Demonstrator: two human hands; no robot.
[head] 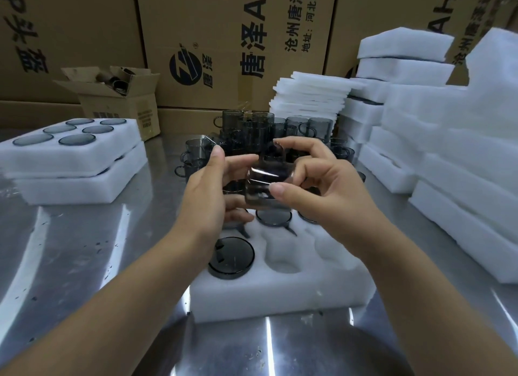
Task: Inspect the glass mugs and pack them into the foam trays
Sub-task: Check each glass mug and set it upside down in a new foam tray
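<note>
Left hand (pixel 213 185) curls round the near side of the glass mug (pixel 266 185); right hand (pixel 316 179) pinches its far side between thumb and fingertips. We hold the mug in the air, tilted, above the foam tray (pixel 280 294).

- The tray is part filled: packed mugs (pixel 231 256) sit base up, and two empty pockets (pixel 283 261) are nearest us.
- Risk one: ours is a fingertip hold on smooth glass. We judge that a slip would drop the mug onto the packed ones directly beneath, glass on glass.
- Risk two: the loose mugs (pixel 252 129) stand crowded just behind our hands, so a wide turn could knock them.
- Risk three: pressing it into a pocket with the handle off its slot may jam it or strain the handle.
</note>
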